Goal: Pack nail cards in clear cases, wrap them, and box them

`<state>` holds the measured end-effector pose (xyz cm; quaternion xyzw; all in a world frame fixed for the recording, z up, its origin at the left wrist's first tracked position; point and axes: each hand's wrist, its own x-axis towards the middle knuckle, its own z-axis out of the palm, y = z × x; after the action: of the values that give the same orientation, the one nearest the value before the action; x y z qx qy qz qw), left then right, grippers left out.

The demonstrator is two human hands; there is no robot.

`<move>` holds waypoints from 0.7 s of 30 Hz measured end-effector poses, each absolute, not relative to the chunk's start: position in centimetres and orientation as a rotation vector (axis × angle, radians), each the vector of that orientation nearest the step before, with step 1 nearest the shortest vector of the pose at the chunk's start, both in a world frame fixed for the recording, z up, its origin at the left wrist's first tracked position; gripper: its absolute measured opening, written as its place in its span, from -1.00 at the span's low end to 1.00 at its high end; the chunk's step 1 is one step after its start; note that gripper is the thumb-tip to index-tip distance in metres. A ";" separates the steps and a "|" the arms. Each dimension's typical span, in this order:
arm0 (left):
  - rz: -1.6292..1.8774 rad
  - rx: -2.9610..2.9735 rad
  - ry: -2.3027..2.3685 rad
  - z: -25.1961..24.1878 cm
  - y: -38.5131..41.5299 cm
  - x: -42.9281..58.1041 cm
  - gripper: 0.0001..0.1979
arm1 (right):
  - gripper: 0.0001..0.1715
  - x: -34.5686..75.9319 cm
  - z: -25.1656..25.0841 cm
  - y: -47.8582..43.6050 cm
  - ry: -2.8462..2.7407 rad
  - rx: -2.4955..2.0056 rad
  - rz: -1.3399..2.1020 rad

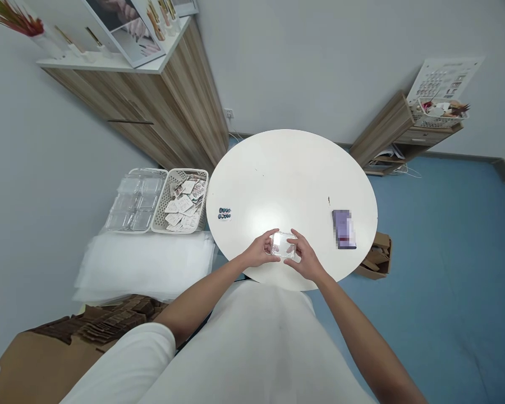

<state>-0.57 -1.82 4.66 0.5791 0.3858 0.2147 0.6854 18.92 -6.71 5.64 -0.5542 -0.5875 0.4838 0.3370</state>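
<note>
A small clear plastic box (283, 244) is held between both hands over the near edge of the round white table (292, 174). My left hand (261, 251) grips its left side with curled fingers. My right hand (303, 256) pinches its right side. A small set of dark nail tips (224, 213) lies on the table to the left. A purple flat object (344, 228), blurred, lies on the table to the right.
Two white baskets stand left of the table: one with clear boxes (135, 200), one with printed cards (184, 203). Clear bags (143, 264) and flat cartons (105, 322) lie below them. A cardboard box (376, 258) sits on the blue floor. Wooden cabinets (172, 106) line the wall.
</note>
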 end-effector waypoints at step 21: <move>0.504 1.490 0.849 5.9 -2.2 0.8 -0.13 | -0.43 20.3 4.9 -7.1 -1.424 -1.432 1.182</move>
<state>0.79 -2.16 5.90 0.6497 0.3704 0.2198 0.6264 20.26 -7.11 4.87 -0.5636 -0.5602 0.4651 0.3902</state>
